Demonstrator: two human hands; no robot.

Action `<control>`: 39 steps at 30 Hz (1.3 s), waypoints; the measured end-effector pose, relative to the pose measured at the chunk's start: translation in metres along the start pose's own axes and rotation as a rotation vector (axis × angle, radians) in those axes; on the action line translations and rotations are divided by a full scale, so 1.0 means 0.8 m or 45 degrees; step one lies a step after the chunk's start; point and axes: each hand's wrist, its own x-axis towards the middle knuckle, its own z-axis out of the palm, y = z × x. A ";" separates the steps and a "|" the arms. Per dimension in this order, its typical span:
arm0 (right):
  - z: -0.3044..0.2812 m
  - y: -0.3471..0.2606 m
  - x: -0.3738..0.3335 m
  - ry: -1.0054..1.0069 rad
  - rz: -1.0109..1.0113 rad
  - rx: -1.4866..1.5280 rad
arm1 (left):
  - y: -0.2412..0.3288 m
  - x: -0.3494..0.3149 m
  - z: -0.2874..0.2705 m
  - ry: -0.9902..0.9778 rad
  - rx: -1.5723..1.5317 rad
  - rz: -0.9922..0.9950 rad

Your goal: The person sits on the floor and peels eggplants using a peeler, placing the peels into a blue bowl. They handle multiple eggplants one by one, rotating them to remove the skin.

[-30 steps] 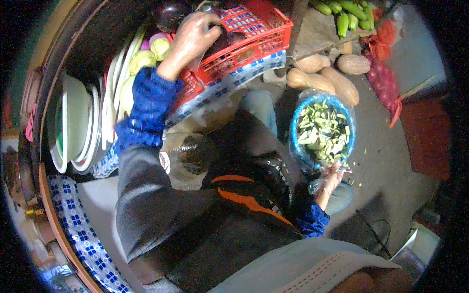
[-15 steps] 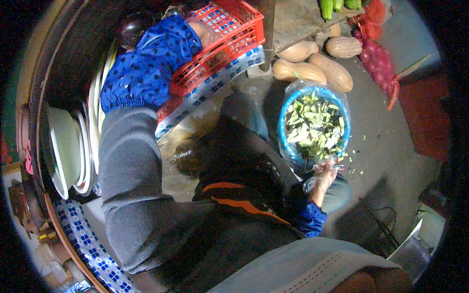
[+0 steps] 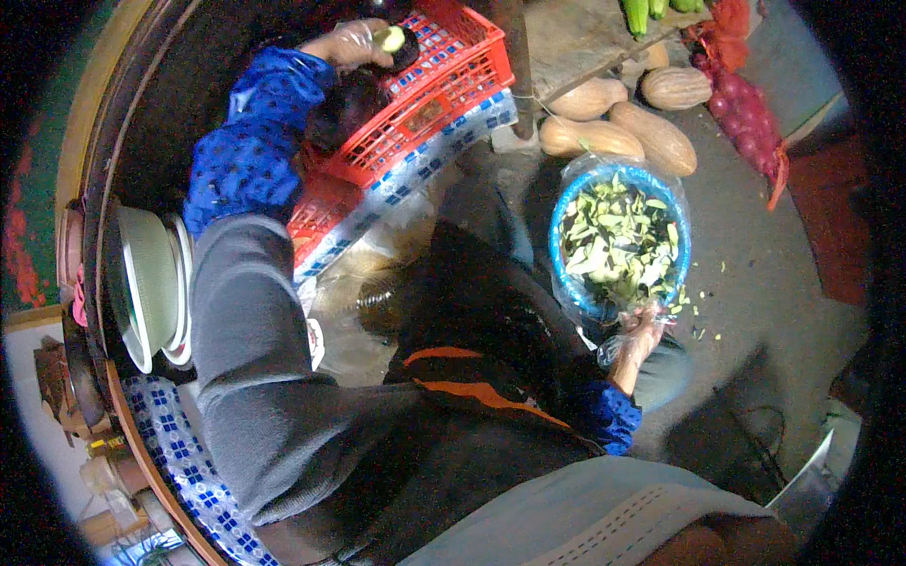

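Note:
At the top left, my left hand (image 3: 342, 45), in a clear plastic glove, is closed round a dark eggplant (image 3: 408, 54) with a pale cut end, over the red plastic crate (image 3: 429, 118). A large dark eggplant (image 3: 349, 106) lies just below that hand at the crate's side. My right hand (image 3: 642, 332), also gloved, is closed beside the near rim of a blue basin (image 3: 555, 236) lined with clear plastic. What its fingers hold is hidden. Pale cut pieces with dark skin (image 3: 618, 236) fill the basin.
Several tan squashes (image 3: 651, 137) lie beyond the basin. To their right hangs or lies a red net bag of onions (image 3: 746, 113). Green vegetables (image 3: 637, 14) rest on a board at the top. White and pale green basins (image 3: 151, 283) stand on edge at left. Scraps dot the floor.
My left hand has drawn back to the left out of the crate, and the pale-ended eggplant now shows in it. My right hand stays by the basin. The view has shifted slightly.

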 end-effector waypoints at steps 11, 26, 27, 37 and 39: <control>-0.020 0.013 0.012 -0.082 -0.056 -0.059 | -0.050 0.043 0.000 0.030 0.524 -0.426; 0.011 0.018 0.008 -0.045 -0.058 -0.045 | -0.133 -0.130 -0.096 0.950 -0.387 -0.865; 0.010 0.020 0.009 -0.079 -0.080 -0.028 | -0.130 -0.128 -0.091 0.903 -0.550 -0.865; -0.014 0.033 0.020 -0.153 -0.055 -0.102 | -0.044 -0.131 -0.082 1.167 -0.750 -0.612; -0.015 0.032 0.015 -0.108 -0.050 -0.111 | -0.039 -0.147 -0.066 1.144 -0.437 -0.676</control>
